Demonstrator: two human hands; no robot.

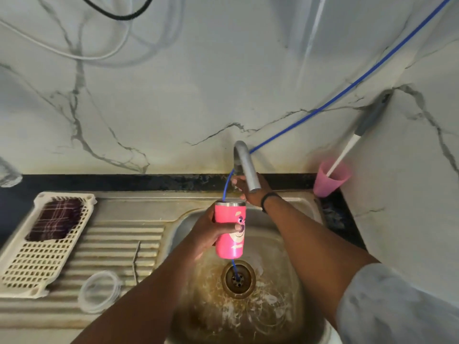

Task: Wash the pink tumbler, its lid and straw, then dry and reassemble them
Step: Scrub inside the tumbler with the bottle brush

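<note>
My left hand [210, 232] grips the pink tumbler [229, 229] upright over the sink basin [285, 244], its steel rim just below the tap spout [244, 165]. My right hand [250, 192] reaches behind the spout at the tap's base; the spout hides its fingers. The clear lid [99, 291] lies flat on the ribbed drainboard [111, 244]. A thin metal straw [136, 261] lies on the drainboard beside it.
A cream plastic rack [29, 264] holding a dark plaid cloth [56, 219] sits at the left. A pink cup [329, 180] with a white-handled brush stands in the right corner. A blue hose [347, 88] runs past the tap into the drain [238, 279].
</note>
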